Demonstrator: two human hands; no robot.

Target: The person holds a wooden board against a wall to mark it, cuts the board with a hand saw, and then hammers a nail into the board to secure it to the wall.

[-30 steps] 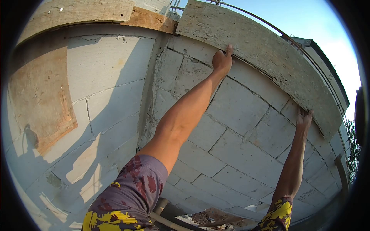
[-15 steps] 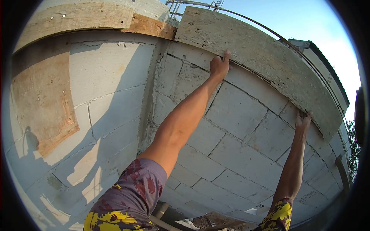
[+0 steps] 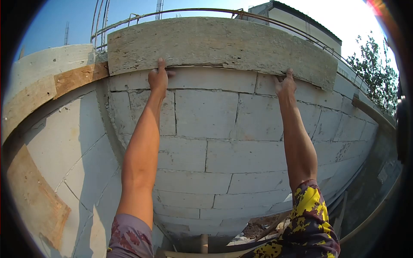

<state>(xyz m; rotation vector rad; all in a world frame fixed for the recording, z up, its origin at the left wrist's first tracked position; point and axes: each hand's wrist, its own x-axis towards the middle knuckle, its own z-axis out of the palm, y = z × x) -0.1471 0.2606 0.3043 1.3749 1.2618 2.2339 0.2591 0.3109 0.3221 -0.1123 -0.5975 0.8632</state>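
— Wood crusted with grey cement: is that what the hands are pressing on?

— Yes. A long, rough board (image 3: 215,43) is lying flat against the top course of a block wall (image 3: 206,129), and both arms are reaching up to its lower edge.

— How are the hands sitting on it?

— The left hand (image 3: 158,77) is pushing near the board's left end, one finger stretching up onto the face and the thumb sticking out sideways. The right hand (image 3: 285,84) is doing much the same towards the right end. Neither is wrapping round the board; both are lying open against it, touching the edge where wood is meeting block.

— What is surrounding it?

— Curved rebar (image 3: 172,12) is running just above the board. To the left, a browner plank (image 3: 64,81) is butting against the board's end, and a plywood sheet (image 3: 34,202) is leaning low on the side wall. The blocks are showing pale, smooth faces with thin, dark joints.

— Anything blocking the view?

— Only the forearms are crossing the wall. Beyond it, a building (image 3: 297,17) and a tree (image 3: 374,73) are rising against bright sky.
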